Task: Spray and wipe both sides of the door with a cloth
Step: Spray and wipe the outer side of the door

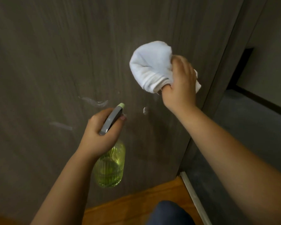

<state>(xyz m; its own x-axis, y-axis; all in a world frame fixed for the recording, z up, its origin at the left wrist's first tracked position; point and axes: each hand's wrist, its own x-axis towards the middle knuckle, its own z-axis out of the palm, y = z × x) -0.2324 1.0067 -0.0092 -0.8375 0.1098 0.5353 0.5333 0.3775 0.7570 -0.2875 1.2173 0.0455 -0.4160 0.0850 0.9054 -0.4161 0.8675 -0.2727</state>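
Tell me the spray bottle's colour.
Head view: the bottle has a clear yellow-green ribbed body and a grey trigger head.

Dim, soft indoor light; slight motion blur; wide-angle edge bending.

Right hand presses white cloth on door; left hand grips spray bottle.

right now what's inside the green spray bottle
The spray bottle held by the left hand is see-through, ribbed and green, with yellow-green liquid showing in its lower part. The hand covers its neck, so the top of the inside cannot be seen.
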